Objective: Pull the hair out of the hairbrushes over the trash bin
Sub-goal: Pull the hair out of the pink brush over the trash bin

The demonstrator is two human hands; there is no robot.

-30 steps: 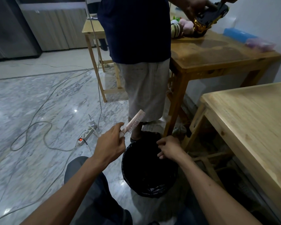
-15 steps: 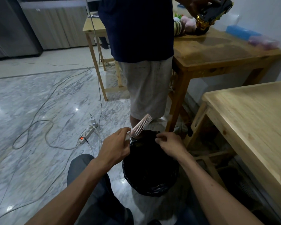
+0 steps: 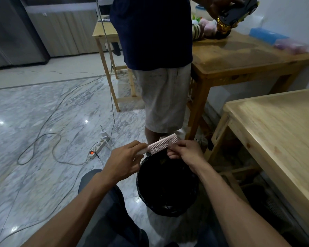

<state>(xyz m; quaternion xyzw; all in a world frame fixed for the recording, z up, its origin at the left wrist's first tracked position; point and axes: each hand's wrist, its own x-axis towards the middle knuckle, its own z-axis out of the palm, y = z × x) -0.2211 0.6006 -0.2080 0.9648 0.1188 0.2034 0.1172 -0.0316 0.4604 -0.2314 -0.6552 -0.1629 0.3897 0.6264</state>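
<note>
the left half of the frame is filled by a marble floor (image 3: 43, 122), across which a cable (image 3: 48, 139) is looped to a power strip (image 3: 98, 148) with a lit red switch, left of centre. the right edge is taken up by a pale wooden table (image 3: 284, 136), and a darker wooden table (image 3: 239, 56) is seen in the upper right. at top centre a standing person (image 3: 155, 50) in a dark shirt and light shorts is seen, just behind the bin. a black-lined trash bin (image 3: 168, 184) is placed at lower centre, between the two forearms.

a pink hairbrush (image 3: 163, 144) is held just above the far rim of the bin, bristles turned down and toward the camera. its handle is gripped by the left hand (image 3: 123, 161), fingers curled round it, left of the brush head. the right hand (image 3: 185, 150) is set at the right end of the head, its fingertips (image 3: 170, 148) pinched together at the bristles; whether hair is caught between them cannot be told.
</note>
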